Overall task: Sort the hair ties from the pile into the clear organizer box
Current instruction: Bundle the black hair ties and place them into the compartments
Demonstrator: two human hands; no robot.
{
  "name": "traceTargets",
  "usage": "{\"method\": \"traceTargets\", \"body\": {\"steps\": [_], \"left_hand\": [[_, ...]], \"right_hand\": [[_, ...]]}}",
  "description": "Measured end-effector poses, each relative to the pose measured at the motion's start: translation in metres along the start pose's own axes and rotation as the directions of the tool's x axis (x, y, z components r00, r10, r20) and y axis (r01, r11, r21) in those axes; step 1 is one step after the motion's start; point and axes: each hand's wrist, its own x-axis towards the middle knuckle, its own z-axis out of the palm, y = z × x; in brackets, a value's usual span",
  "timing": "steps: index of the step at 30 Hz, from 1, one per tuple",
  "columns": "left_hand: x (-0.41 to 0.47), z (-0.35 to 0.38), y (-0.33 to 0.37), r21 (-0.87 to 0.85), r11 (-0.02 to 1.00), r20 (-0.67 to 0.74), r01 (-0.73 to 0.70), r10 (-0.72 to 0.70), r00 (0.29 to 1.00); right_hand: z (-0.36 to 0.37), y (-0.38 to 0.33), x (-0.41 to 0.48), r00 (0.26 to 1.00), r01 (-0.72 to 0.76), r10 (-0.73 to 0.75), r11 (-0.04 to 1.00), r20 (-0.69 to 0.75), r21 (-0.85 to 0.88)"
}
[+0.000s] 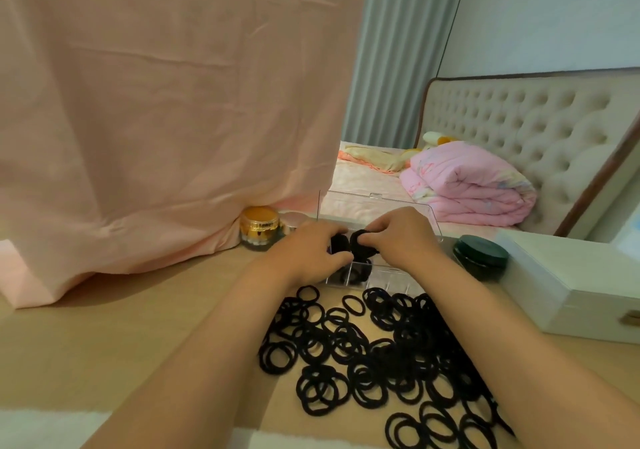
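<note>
Hands over organizer box (398,273) | left hand (313,253) and right hand (398,237) both pinching bunched black hair ties (360,244), pressing them into one compartment | pile (388,351) waits nearby

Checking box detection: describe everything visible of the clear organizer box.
The clear organizer box looks like transparent hard plastic, split by dividers into compartments. Its lid stands open at the back. It sits on the wooden table, beyond the hair-tie pile. Some compartments hold black ties; near-right ones look empty. Both hands partly cover it.
</note>
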Motion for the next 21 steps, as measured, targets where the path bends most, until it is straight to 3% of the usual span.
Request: {"method": "traceTargets", "body": {"steps": [5,10,12,15,21], "left_hand": [[0.000,0.000,-0.001,0.009,1.000,-0.009,-0.007,0.007,1.000],[0.000,-0.001,-0.001,0.016,0.998,-0.086,-0.057,0.058,0.995],[0.000,-0.001,-0.001,0.017,0.997,-0.091,-0.071,0.072,0.993],[0.000,0.002,-0.002,0.035,0.994,-0.066,-0.100,0.102,0.993],[0.003,0.008,0.000,0.174,0.977,-0.029,-0.122,0.129,0.991]], "right_hand": [[0.004,-0.011,0.016,0.986,0.005,0.043,0.958,0.159,-0.288],[0.016,-0.020,0.022,0.961,0.135,0.021,0.833,0.274,-0.536],[0.009,-0.021,0.022,0.928,0.190,0.016,0.839,0.372,-0.510],[-0.013,-0.021,0.020,0.878,0.206,-0.034,0.926,0.477,-0.315],[-0.042,-0.014,-0.004,0.929,0.145,-0.117,0.988,0.350,-0.054]]}}
